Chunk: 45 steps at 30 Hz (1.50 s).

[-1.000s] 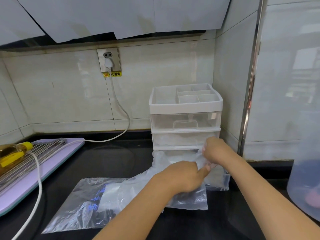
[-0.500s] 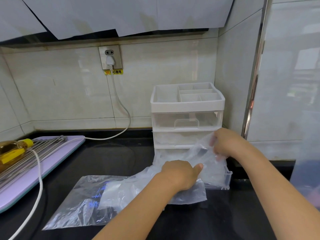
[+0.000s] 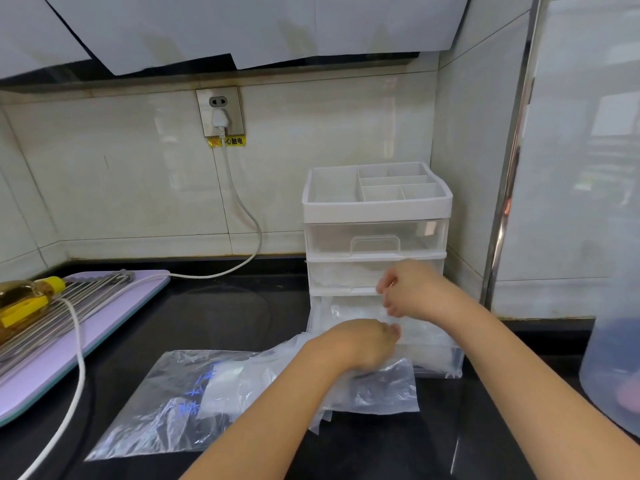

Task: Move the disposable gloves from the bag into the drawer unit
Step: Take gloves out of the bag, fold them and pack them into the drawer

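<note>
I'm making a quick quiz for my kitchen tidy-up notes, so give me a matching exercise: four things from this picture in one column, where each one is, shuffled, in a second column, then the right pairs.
Things
1. bottle with yellow cap
2. white plug
3. bag with blue print
4. bottom drawer

Places
A. pulled open at the foot of the drawer unit
B. in the wall socket
C. lying on the metal rack at far left
D. flat on the black counter

Pairs: 1-C, 2-B, 3-D, 4-A
</note>
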{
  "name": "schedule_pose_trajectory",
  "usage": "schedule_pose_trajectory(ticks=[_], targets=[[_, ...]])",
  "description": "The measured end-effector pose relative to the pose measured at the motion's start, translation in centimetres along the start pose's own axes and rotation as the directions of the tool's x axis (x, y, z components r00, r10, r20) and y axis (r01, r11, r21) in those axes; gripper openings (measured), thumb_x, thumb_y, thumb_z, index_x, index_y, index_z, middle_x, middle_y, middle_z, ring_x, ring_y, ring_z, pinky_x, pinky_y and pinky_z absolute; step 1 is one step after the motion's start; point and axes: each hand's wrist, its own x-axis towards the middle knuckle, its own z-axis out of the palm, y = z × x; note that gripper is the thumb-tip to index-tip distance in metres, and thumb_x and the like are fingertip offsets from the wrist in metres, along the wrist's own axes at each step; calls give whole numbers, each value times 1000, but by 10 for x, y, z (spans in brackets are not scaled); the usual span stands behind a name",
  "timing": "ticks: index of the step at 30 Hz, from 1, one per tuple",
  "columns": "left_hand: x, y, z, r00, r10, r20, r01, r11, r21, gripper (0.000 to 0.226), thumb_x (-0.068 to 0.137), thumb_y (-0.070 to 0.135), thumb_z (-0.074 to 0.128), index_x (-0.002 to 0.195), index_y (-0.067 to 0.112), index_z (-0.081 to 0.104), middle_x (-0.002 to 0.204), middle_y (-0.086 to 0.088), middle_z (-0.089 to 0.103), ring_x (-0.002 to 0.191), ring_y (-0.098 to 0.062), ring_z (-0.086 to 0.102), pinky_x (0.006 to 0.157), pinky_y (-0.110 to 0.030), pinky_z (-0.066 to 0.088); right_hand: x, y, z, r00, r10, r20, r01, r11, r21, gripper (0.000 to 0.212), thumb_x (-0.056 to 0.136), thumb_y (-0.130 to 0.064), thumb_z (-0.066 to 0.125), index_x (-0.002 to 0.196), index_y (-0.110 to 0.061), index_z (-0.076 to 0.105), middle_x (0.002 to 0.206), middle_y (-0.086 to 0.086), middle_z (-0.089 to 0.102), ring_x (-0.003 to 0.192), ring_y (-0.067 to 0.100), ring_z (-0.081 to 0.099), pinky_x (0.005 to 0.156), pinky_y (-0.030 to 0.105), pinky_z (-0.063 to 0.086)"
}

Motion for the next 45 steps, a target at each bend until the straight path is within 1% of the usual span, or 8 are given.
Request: schedule_pose_trajectory(ticks=[4, 6, 11, 17, 23, 27, 33, 45], targets=[[10, -8, -14, 998, -64, -19, 63, 995, -80, 36, 96, 2, 36, 127, -3, 53, 128, -17, 55, 95, -24, 49, 76, -25, 42, 0, 3, 25, 963, 4, 270, -1, 1000, -14, 35, 92, -2, 41, 119, 4, 61, 111, 19, 63, 89, 25, 54, 82, 33, 46], [11, -13, -18, 998, -60, 8, 60, 997, -50, 38, 93, 2, 38, 126, 2, 57, 127, -14, 59, 103, -26, 56, 88, -31, 46, 1, 7, 32, 948, 14, 318, 12, 997, -81, 34, 94, -8, 42, 122, -1, 60, 120, 16, 62, 96, 22, 55, 88, 34, 45], [13, -19, -16, 986, -160, 36, 159, 986, 40, 23, 97, 7, 34, 95, 2, 57, 101, -12, 54, 86, -21, 47, 79, -29, 38, -7, 7, 34, 925, 95, 368, 4, 966, -260, 45, 98, -3, 32, 142, -7, 41, 143, 10, 46, 127, 25, 46, 102, 29, 37], [13, -20, -26, 976, -207, -68, 210, 977, 39, 32, 96, 5, 32, 66, 13, 39, 72, -1, 39, 62, -11, 35, 65, -22, 35, 0, 20, 31, 957, 176, 231, -81, 925, -370, 35, 96, -7, 34, 125, 0, 52, 129, 14, 55, 116, 26, 54, 86, 29, 43], [9, -19, -32, 978, -188, -90, 192, 981, 37, 29, 96, 6, 34, 68, 10, 42, 71, -1, 38, 62, -13, 36, 55, -20, 30, 3, 21, 26, 981, 108, 159, -49, 939, -340, 21, 92, -8, 41, 99, -7, 61, 104, 7, 62, 86, 20, 54, 69, 25, 43], [-6, -18, -55, 970, -143, -199, 136, 989, -51, 27, 98, 23, 43, 112, 7, 60, 96, -5, 56, 80, -18, 52, 61, -24, 39, -7, 7, 3, 994, -103, -33, 95, 978, -186, 30, 95, -24, 48, 86, -2, 67, 82, 10, 71, 74, 23, 67, 66, 29, 51], [-55, -30, -81, 1000, -30, -10, 31, 990, 137, 56, 83, 47, 68, 131, 23, 55, 127, 5, 59, 112, -14, 56, 99, -30, 43, -35, -3, -23, 884, 25, 467, 40, 991, -128, 52, 91, -51, 53, 92, -2, 68, 77, 13, 74, 60, 18, 69, 58, 21, 54], [-58, -62, -61, 998, 42, -36, -43, 998, -44, 53, 75, 40, 79, 123, 28, 59, 122, 15, 57, 115, -7, 52, 93, -33, 50, -43, -10, -13, 856, -201, 476, 220, 975, 16, 34, 78, -19, 78, 106, -20, 59, 90, 8, 72, 75, 20, 71, 71, 25, 57]])
